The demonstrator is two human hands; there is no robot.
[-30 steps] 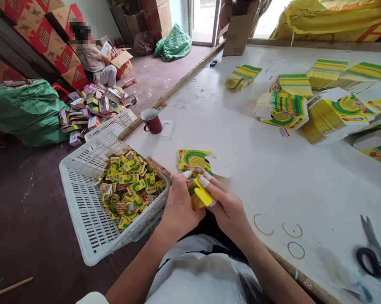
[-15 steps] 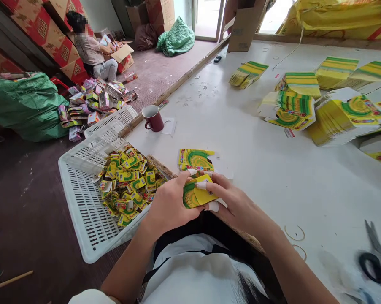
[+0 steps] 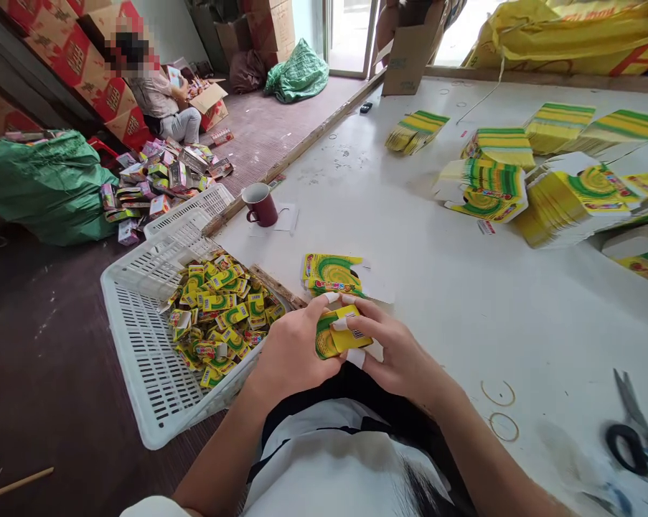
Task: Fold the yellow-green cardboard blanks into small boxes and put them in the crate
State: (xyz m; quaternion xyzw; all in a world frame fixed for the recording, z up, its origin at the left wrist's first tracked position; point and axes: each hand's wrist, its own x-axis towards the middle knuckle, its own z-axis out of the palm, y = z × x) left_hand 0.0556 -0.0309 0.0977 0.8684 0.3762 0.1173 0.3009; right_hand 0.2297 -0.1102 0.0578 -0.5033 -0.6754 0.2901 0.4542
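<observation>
Between my hands, over the table's near edge, is a small yellow and green cardboard box (image 3: 329,336). My left hand (image 3: 298,346) grips its left side, thumb at the top. My right hand (image 3: 391,345) is closed on its right side, with white-wrapped fingertips pressing on the yellow flap. Just beyond my fingers, flat printed box blanks (image 3: 331,271) lie on the white table. Left of my left hand stands a white plastic basket (image 3: 135,359) holding many small yellow and green boxes (image 3: 232,314).
A maroon mug (image 3: 260,206) stands near the wooden edge strip. Stacks of box blanks (image 3: 560,197) lie at the right, with scissors (image 3: 633,431) and rubber bands (image 3: 503,426) nearer me. Across the floor, a person (image 3: 159,97) sits beside cartons and a heap of boxes (image 3: 167,172).
My right fingers have drawn in slightly, and the yellow flap now sits closer against the box. Both hands keep hold of it. The view has shifted a little.
</observation>
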